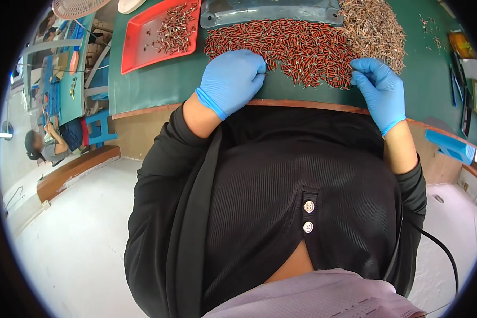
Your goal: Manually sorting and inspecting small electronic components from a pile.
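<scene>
Both my hands wear blue gloves and rest at the near edge of a green table [159, 85]. My left hand [232, 78] is curled, its fingertips pinching a small thin metal piece at the edge of a wide heap of small red parts [286, 47]. My right hand [379, 90] has its fingers bent at the right end of the red heap, close to a pile of small metal pieces [373, 29]. Whether the right hand holds a piece cannot be told.
A red tray [138, 47] with several small metal parts lies at the left back. A grey plastic tray [270, 13] stands behind the red heap. Another person [47, 146] sits at a far table on the left. A blue stool [453, 148] stands at right.
</scene>
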